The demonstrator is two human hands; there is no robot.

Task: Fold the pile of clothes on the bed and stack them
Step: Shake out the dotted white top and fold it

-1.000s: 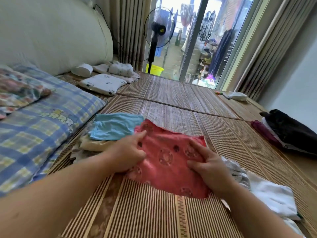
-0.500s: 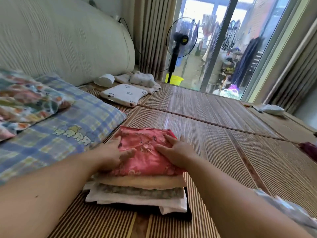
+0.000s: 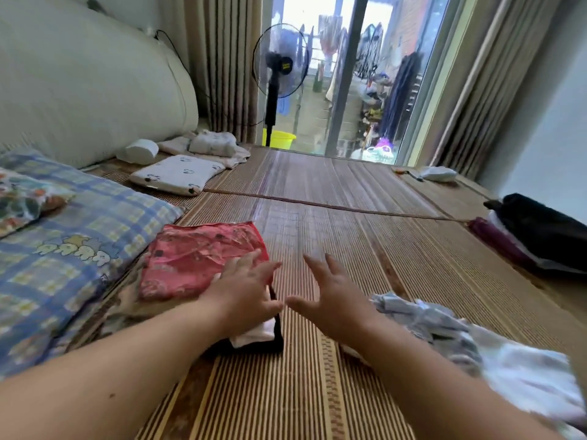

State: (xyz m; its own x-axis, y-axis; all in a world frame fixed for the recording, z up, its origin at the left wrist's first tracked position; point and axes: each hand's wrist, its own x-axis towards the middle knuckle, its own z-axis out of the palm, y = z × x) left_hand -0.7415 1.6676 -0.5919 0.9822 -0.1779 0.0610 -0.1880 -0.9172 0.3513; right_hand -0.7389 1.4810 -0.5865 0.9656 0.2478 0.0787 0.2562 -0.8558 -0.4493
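One folded red patterned cloth (image 3: pixel 197 258) tops one stack (image 3: pixel 254 337); left hand (image 3: pixel 244 293), right hand (image 3: pixel 333 296), fingers spread, grasping nothing; one rumpled pale clothes heap (image 3: pixel 444 331) beside.

Hands: two, the left hand (image 3: pixel 244 296) and the right hand (image 3: pixel 333 300).
Stack of folded clothes (image 3: pixel 254 337): one, by the left edge of the mat (image 3: pixel 349 185); one red cloth (image 3: pixel 197 255) on top, white and black layers beneath, their number unclear.
Loose heap of clothes (image 3: pixel 444 331): one, near right corner.
Dark pile (image 3: pixel 540 230): one, right edge.
Pillows: three, namely one checked pillow (image 3: pixel 79 223), one floral pillow (image 3: pixel 22 198) and one small white pillow (image 3: pixel 178 174).
Cream cushion (image 3: pixel 89 81): one.
Tissue roll (image 3: pixel 139 150): one, far left corner.
Pale bundle (image 3: pixel 212 144): one, just beside the roll.
Fan (image 3: pixel 281 61): one.
Yellow basin (image 3: pixel 279 139): one.
Curtains: two, a left curtain (image 3: pixel 219 58) and a right curtain (image 3: pixel 495 84).
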